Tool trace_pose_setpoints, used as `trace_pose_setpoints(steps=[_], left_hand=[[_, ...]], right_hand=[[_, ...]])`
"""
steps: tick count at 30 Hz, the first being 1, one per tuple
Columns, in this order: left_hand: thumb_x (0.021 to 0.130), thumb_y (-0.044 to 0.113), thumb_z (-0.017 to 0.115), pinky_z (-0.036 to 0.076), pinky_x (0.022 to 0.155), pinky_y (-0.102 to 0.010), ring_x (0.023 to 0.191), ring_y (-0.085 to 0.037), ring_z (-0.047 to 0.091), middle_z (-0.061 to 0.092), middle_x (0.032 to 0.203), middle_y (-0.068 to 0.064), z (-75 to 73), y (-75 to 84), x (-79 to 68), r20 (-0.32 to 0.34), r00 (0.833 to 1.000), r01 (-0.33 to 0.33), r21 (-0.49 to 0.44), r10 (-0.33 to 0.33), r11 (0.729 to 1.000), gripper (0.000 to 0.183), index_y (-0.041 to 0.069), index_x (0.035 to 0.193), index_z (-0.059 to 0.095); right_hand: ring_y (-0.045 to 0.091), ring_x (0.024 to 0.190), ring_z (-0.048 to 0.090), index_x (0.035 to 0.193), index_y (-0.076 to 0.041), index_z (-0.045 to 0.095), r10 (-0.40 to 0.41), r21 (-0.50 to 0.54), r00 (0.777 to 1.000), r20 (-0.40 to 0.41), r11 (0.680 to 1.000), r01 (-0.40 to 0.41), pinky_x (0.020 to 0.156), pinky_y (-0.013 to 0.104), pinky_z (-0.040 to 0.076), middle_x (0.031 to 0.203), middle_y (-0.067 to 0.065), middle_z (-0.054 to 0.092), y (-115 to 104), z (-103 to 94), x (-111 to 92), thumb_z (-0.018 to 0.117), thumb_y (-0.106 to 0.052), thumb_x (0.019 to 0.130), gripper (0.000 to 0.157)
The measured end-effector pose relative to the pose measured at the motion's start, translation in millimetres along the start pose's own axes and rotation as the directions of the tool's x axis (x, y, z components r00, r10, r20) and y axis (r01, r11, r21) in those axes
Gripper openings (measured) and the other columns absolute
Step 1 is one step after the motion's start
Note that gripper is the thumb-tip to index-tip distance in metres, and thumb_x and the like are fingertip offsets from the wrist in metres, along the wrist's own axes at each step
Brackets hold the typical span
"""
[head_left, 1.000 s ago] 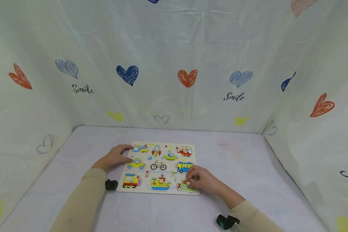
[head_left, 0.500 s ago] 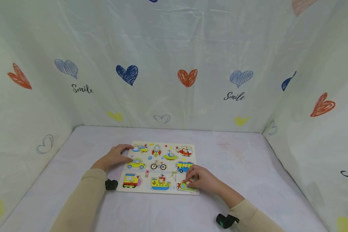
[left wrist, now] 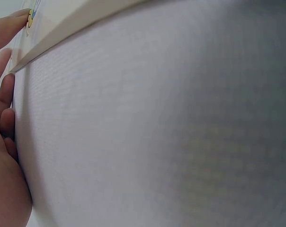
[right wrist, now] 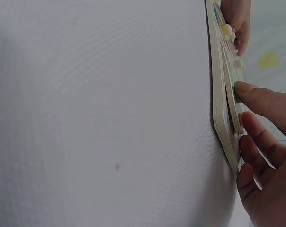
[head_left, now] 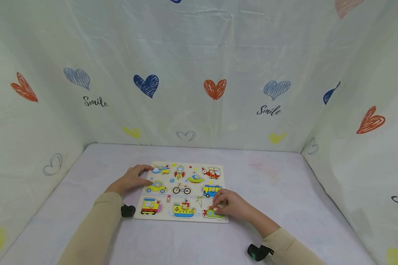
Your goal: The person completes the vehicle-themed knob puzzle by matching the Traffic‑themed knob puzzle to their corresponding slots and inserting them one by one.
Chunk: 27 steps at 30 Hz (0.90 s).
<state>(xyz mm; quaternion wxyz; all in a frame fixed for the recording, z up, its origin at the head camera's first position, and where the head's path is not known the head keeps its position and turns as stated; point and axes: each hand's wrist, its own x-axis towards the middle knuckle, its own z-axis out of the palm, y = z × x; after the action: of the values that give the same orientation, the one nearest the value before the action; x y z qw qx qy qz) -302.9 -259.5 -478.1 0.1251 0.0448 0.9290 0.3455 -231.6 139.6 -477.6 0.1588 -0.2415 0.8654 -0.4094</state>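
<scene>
A wooden peg puzzle board (head_left: 199,219) lies flat on the table, its vehicle pieces bearing small knobs. My left hand (head_left: 127,181) rests at its left edge, fingers spread, the thumb beside the yellow car piece (head_left: 156,187) and a fingertip by the airplane piece (head_left: 161,169). In the left wrist view, the thumb (left wrist: 10,29) lies on top of the board. At the front right corner, my right hand (head_left: 233,205) pinches the green submarine piece (head_left: 219,213) near its knob. The right wrist view shows this piece's edge (right wrist: 232,101) tilted slightly up from the board; fingers partly cover it.
The board also carries a train (head_left: 150,207), a boat (head_left: 184,209), a bicycle (head_left: 181,189), a bus (head_left: 210,190) and several other pieces. Pale cloth covers the table (head_left: 172,243). A curtain (head_left: 185,55) with hearts encloses the back and sides.
Both hands keep their places on the board. The submarine piece shows only a very slight shift under the right fingers.
</scene>
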Motion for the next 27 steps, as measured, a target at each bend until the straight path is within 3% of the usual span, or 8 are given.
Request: trace_pose_setpoints(steps=[19, 23, 27], left_hand=[[0.081, 0.029, 0.077, 0.028, 0.105, -0.064, 0.127, -0.042, 0.028, 0.037, 0.144, -0.021, 1.3, -2.3, 1.8, 0.003, 1.000, -0.009, 0.003, 0.009, 1.000, 0.066, 0.010, 0.138, 0.051], [0.080, 0.028, 0.078, 0.027, 0.105, -0.064, 0.127, -0.041, 0.027, 0.038, 0.144, -0.021, 1.7, -3.1, 1.6, -0.003, 1.000, -0.006, 0.008, 0.006, 1.000, 0.066, 0.010, 0.138, 0.051], [0.080, 0.029, 0.078, 0.027, 0.104, -0.064, 0.127, -0.042, 0.027, 0.037, 0.144, -0.022, 2.1, -2.9, 2.0, -0.008, 1.000, -0.017, 0.013, 0.017, 1.000, 0.066, 0.009, 0.137, 0.051]], right_hand=[[0.014, 0.100, 0.053, 0.087, -0.021, 0.078, -0.022, -0.021, 1.000, 0.010, 1.000, 0.022, 0.087, 0.029, 0.045, 0.098, -0.011, 0.060, -1.9, -2.4, -1.5, 0.080, -0.015, 0.081, 0.009], [0.015, 0.097, 0.054, 0.089, -0.021, 0.077, -0.034, -0.022, 0.999, 0.017, 0.999, 0.035, 0.082, 0.028, 0.046, 0.098, -0.011, 0.062, -2.3, -5.1, -2.8, 0.081, -0.015, 0.080, 0.012], [0.016, 0.089, 0.052, 0.092, -0.023, 0.075, 0.008, -0.042, 1.000, -0.002, 0.999, -0.008, 0.073, 0.026, 0.046, 0.097, -0.011, 0.061, -1.0, -9.8, -7.0, 0.081, -0.015, 0.080, 0.015]])
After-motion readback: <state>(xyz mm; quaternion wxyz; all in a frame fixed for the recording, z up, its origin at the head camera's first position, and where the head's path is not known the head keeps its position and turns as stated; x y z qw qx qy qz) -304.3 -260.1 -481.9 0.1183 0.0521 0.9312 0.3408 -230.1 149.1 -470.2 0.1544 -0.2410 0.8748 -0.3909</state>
